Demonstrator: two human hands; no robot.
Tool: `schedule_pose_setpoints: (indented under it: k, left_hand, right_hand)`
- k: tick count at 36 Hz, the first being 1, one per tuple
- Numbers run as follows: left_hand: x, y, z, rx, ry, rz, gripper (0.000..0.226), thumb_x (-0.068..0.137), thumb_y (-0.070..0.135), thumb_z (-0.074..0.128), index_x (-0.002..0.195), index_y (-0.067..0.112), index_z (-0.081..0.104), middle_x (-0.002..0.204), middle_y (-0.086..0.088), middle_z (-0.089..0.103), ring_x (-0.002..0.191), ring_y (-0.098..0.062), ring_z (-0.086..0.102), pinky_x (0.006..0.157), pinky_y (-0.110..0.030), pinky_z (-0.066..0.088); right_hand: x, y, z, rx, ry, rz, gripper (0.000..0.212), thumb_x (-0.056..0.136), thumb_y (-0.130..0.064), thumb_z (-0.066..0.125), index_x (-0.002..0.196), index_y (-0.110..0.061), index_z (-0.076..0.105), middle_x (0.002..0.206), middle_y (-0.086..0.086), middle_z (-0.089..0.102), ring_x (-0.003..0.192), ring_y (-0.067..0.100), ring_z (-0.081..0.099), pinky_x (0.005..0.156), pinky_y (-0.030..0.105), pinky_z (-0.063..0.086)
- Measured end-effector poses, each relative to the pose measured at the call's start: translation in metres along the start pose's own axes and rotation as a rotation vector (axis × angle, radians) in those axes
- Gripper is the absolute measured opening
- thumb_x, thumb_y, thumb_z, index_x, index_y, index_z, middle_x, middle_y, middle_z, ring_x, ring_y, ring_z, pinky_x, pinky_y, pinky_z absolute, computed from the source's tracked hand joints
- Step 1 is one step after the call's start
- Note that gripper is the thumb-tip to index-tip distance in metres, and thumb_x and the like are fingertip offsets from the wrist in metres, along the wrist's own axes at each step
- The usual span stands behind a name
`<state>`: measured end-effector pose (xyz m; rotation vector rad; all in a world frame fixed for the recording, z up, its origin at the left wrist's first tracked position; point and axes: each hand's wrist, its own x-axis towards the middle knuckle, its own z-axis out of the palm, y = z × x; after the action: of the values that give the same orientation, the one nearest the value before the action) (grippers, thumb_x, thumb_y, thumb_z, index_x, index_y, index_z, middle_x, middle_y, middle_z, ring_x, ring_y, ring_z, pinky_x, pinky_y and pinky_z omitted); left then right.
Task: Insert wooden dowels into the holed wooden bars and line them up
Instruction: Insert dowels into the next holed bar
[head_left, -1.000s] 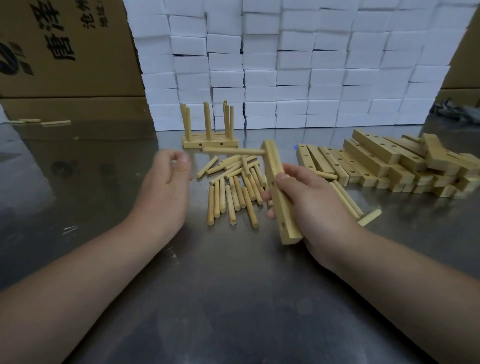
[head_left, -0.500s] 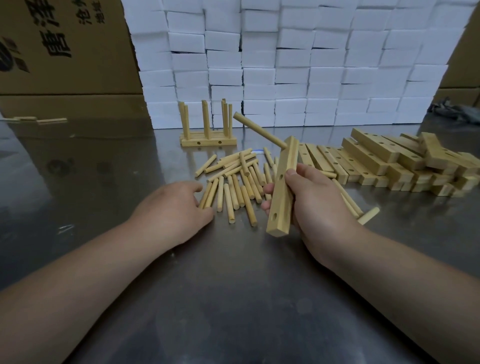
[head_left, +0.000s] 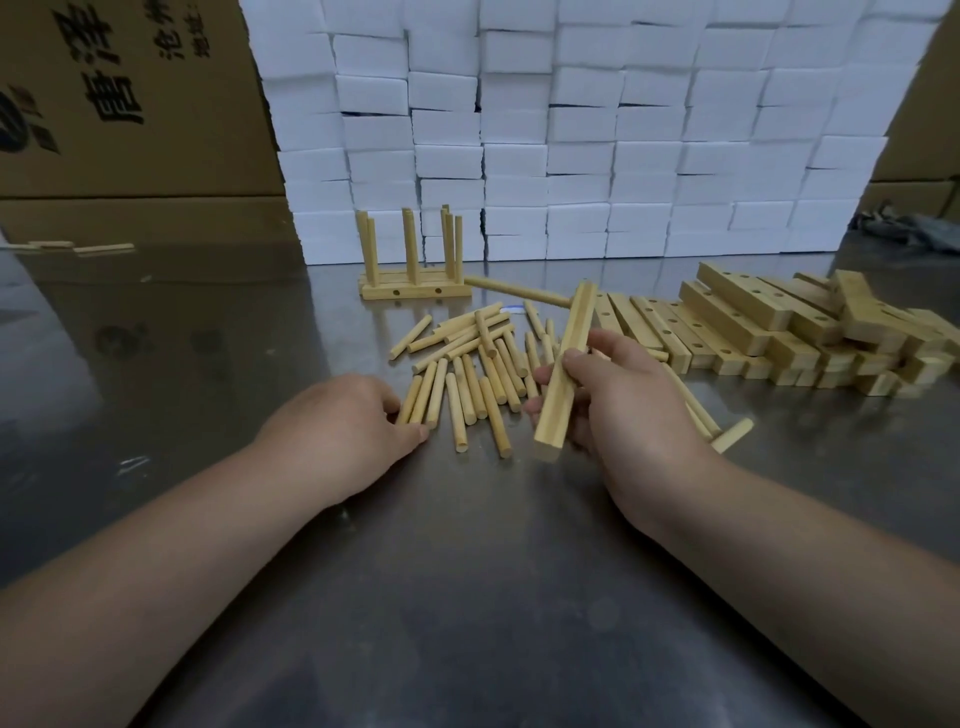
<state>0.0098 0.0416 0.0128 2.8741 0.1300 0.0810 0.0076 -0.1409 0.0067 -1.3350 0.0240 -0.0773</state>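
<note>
1 wide-angle camera, worn on the person's head, looks forward and down along both bare forearms onto a grey reflective metal tabletop (head_left: 467, 597). The left hand (head_left: 343, 431) and the right hand (head_left: 628, 410), gripping a pale wooden bar (head_left: 557, 410), sit close, mid-frame. The view faces a wall of stacked white foam blocks (head_left: 571, 130) behind the table.

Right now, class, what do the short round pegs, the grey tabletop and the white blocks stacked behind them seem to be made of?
Short round pale pegs: unfinished-looking light wood, matte tan, no gloss.
Grey tabletop: probably stainless steel, brushed; dull blurred reflections.
White rectangular blocks: likely foam, perhaps polystyrene; chalky matte faces, uneven gaps.
</note>
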Motion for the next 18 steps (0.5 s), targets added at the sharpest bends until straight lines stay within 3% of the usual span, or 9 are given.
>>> schedule_pose_setpoints:
  k: [5, 8, 12, 16, 18]
  left_hand:
    - [-0.005, -0.002, -0.007, -0.011, 0.06, -0.022, 0.015, 0.087, 0.027, 0.054, 0.094, 0.03, 0.066, 0.081, 0.005, 0.062, 0.074, -0.012, 0.056, 0.065, -0.03, 0.05]
    - [-0.004, -0.004, -0.011, -0.072, 0.26, 0.001, 0.013, 0.089, 0.026, 0.049, 0.087, 0.03, 0.061, 0.078, 0.003, 0.059, 0.068, -0.013, 0.053, 0.055, -0.029, 0.041]
    - [-0.009, -0.003, -0.01, -0.328, 0.48, 0.2, 0.01, 0.092, 0.024, 0.044, 0.091, 0.03, 0.052, 0.083, 0.011, 0.048, 0.071, -0.006, 0.046, 0.054, -0.024, 0.03]
    - [-0.022, 0.008, -0.005, -0.474, 0.43, 0.384, 0.013, 0.09, 0.028, 0.04, 0.084, 0.039, 0.044, 0.075, 0.012, 0.046, 0.067, 0.008, 0.045, 0.051, -0.02, 0.029]
    - [-0.026, 0.009, -0.003, -0.455, 0.374, 0.418, 0.012, 0.088, 0.033, 0.037, 0.082, 0.04, 0.045, 0.07, 0.009, 0.05, 0.066, 0.007, 0.047, 0.049, -0.021, 0.031]
  right_hand:
    - [0.003, -0.003, -0.001, 0.067, 0.017, -0.007, 0.049, 0.093, -0.003, 0.042, 0.14, -0.018, 0.034, 0.087, 0.008, 0.066, 0.054, 0.014, 0.066, 0.06, 0.034, 0.058]
    - [0.003, -0.003, -0.002, 0.078, 0.02, -0.011, 0.05, 0.094, -0.003, 0.039, 0.141, -0.017, 0.033, 0.093, 0.009, 0.065, 0.054, 0.011, 0.066, 0.05, 0.026, 0.054]
    - [0.001, -0.003, -0.003, 0.079, 0.01, -0.021, 0.052, 0.094, -0.002, 0.039, 0.143, -0.018, 0.034, 0.096, 0.009, 0.066, 0.057, 0.012, 0.066, 0.052, 0.025, 0.053]
    - [-0.001, -0.004, -0.002, 0.071, -0.018, -0.028, 0.049, 0.094, -0.001, 0.036, 0.14, -0.02, 0.041, 0.09, 0.007, 0.067, 0.056, 0.011, 0.064, 0.057, 0.026, 0.056]
    - [-0.001, -0.005, -0.002, 0.056, -0.039, -0.034, 0.047, 0.094, -0.002, 0.035, 0.136, -0.02, 0.046, 0.09, 0.007, 0.067, 0.057, 0.012, 0.064, 0.058, 0.026, 0.056]
